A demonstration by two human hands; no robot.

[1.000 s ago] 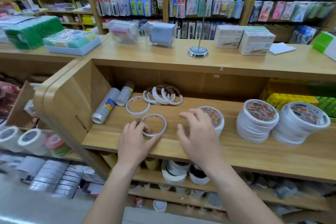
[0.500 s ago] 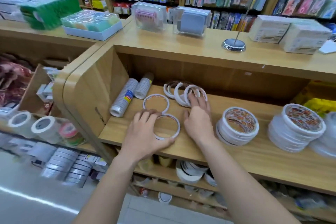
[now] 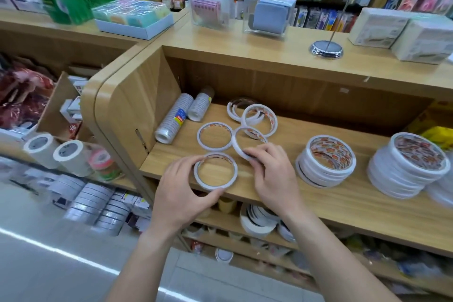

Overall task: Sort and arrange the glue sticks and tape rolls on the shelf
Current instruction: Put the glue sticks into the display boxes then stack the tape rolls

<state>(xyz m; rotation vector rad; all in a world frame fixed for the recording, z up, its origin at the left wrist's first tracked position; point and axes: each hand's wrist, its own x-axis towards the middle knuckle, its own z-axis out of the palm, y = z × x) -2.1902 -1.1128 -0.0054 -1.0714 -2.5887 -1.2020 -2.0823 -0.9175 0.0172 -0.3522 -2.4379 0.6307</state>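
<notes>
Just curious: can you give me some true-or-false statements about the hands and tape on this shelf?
1. The left hand grips a thin tape ring at the shelf front. True.
2. The right hand holds nothing. False: it pinches a tilted ring.
3. Two tape stacks stand right of the hands. True.
4. The wrapped tape sleeves lie at the shelf's right end. False: they lie at its left, by the side wall.

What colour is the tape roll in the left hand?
The tape roll is white; head view.
</notes>
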